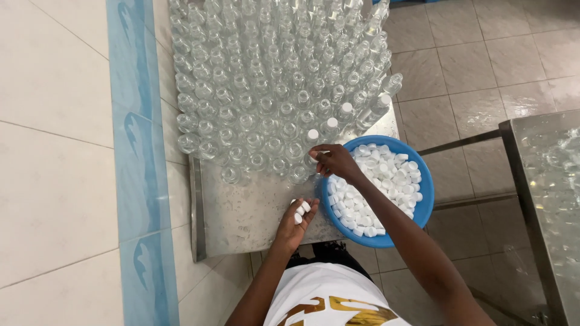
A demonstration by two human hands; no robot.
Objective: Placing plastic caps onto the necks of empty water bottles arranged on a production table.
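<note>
Several clear plastic bottles stand packed together on a metal table; a few along the right edge wear white caps. My right hand pinches a white cap at the top of a bottle in the front row, beside the blue bowl. That bowl is full of white caps and sits at the table's right front corner. My left hand rests palm up near the table's front, fingers curled around a few white caps.
A white tiled wall with a blue patterned strip runs along the left of the table. To the right is a tiled floor and a second metal table at the frame edge.
</note>
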